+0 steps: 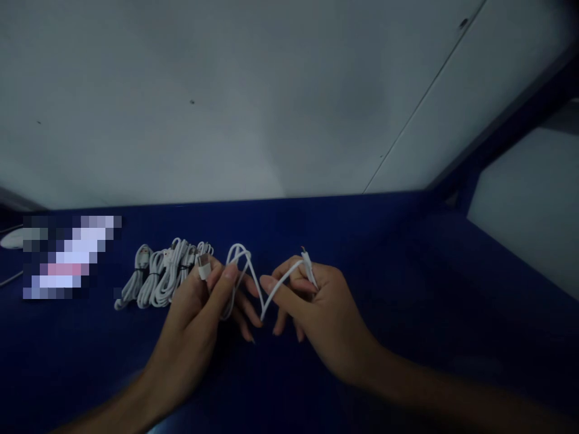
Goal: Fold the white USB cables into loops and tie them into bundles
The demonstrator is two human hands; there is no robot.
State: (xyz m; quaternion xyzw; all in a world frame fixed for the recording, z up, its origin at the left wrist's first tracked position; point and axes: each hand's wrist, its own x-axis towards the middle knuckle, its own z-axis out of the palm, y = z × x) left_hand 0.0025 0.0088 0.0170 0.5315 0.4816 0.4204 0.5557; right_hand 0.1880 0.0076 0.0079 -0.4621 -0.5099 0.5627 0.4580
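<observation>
A white USB cable point(284, 278) runs between my two hands above the blue table. My left hand point(205, 301) is closed on its looped part, thumb pressed over the coils, and the larger USB plug sticks up beside the index finger. My right hand point(323, 304) grips the other end, whose small connector points upward between the fingers. Between the hands the cable dips in a V. Just beyond my left hand lies a row of several bundled white cables point(156, 277), some with dark ties around the middle; my left hand hides part of them.
The blue tabletop point(384, 253) meets a pale grey panel point(248, 108) at the back. At the left is a pixelated bright object point(75, 259), with a white rounded thing point(12, 239) and a thin cord beside it. A dark blue frame point(506, 132) rises at the right.
</observation>
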